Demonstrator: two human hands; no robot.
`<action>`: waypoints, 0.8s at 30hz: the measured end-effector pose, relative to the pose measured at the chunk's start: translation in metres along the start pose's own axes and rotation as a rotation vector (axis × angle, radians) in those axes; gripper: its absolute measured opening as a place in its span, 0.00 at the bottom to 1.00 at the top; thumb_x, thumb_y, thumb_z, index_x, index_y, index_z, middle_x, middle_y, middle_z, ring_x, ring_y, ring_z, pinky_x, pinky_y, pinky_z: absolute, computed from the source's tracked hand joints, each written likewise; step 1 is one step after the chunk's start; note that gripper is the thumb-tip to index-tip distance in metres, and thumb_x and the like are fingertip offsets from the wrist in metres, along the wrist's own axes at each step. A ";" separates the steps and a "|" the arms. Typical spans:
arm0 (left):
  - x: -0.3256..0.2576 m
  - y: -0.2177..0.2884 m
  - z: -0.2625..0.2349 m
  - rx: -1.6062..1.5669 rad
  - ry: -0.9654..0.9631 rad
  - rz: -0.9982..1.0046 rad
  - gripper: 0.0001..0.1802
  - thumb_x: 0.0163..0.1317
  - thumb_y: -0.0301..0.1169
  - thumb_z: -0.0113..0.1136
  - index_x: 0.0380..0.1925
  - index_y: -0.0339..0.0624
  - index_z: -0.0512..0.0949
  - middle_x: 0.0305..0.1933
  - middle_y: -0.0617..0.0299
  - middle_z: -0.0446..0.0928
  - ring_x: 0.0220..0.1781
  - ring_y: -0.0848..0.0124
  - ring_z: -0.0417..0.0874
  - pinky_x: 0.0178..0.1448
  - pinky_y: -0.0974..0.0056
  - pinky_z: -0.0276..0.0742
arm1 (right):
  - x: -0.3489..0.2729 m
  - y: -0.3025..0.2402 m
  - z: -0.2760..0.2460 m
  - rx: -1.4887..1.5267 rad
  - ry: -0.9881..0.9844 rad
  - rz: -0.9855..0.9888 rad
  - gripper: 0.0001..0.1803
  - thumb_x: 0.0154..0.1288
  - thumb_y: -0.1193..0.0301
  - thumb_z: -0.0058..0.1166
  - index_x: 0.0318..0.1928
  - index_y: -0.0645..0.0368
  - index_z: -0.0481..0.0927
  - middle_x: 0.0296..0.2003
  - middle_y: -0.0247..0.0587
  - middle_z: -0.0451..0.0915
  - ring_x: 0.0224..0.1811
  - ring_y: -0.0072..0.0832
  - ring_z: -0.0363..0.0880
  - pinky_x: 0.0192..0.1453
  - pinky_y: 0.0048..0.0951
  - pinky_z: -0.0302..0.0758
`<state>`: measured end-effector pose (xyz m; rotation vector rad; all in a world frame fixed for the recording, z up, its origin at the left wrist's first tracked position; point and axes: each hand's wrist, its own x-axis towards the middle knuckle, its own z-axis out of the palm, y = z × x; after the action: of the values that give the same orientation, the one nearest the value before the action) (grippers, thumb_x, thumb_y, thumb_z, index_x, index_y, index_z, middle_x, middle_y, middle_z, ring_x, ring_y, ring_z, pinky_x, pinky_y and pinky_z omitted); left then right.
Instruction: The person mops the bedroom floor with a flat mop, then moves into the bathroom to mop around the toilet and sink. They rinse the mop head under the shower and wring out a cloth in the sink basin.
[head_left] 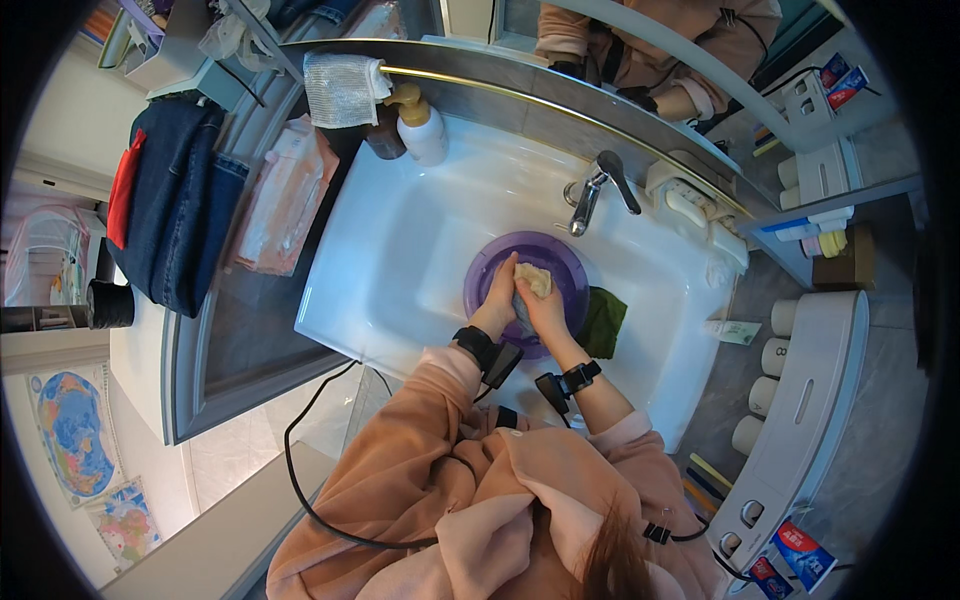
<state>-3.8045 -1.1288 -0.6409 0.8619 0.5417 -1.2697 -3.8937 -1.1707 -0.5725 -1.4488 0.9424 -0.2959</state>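
A round purple basin [572, 262] stands in the white sink, below the chrome faucet [597, 192]. Over it my left hand [499, 293] and my right hand [545, 310] come together around a crumpled cream cloth [535, 277]. Both hands press on the cloth, the left from its left side and the right from below; some fingertips are hidden. Something pale grey-blue shows in the basin between my wrists, too covered to make out. A dark green cloth [604, 322] lies in the sink against the basin's right side.
A white pump bottle [422, 135] with a gold top and a dark bottle [384, 138] stand at the sink's back left corner. A silvery cloth [340, 90] hangs on the gold rail [520, 97]. Soap holders [690, 205] sit at the back right. A black cable [292, 455] runs along my left arm.
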 end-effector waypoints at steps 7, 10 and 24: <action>-0.013 0.005 -0.009 0.055 -0.006 -0.094 0.19 0.64 0.48 0.49 0.41 0.43 0.72 0.33 0.61 0.77 0.35 0.65 0.78 0.43 0.58 0.75 | -0.006 -0.006 0.005 -0.342 -0.085 -0.240 0.19 0.57 0.60 0.55 0.40 0.63 0.79 0.32 0.55 0.80 0.38 0.50 0.79 0.42 0.38 0.75; 0.001 -0.004 -0.027 0.019 -0.012 -0.080 0.18 0.65 0.45 0.48 0.43 0.43 0.72 0.39 0.60 0.76 0.40 0.65 0.77 0.45 0.58 0.74 | 0.007 0.010 0.008 -0.599 -0.114 -0.195 0.19 0.58 0.58 0.51 0.40 0.61 0.79 0.32 0.55 0.80 0.37 0.53 0.78 0.40 0.44 0.74; -0.054 0.063 -0.008 1.675 -0.026 0.740 0.16 0.52 0.39 0.60 0.38 0.42 0.75 0.39 0.50 0.76 0.45 0.58 0.75 0.53 0.58 0.67 | 0.012 0.026 -0.083 -0.520 -0.219 -0.226 0.25 0.62 0.70 0.50 0.60 0.61 0.65 0.59 0.52 0.65 0.62 0.41 0.64 0.63 0.33 0.63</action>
<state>-3.7564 -1.0867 -0.5878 2.1087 -1.0359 -0.8006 -3.9535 -1.2334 -0.5888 -2.0262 0.7028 -0.0511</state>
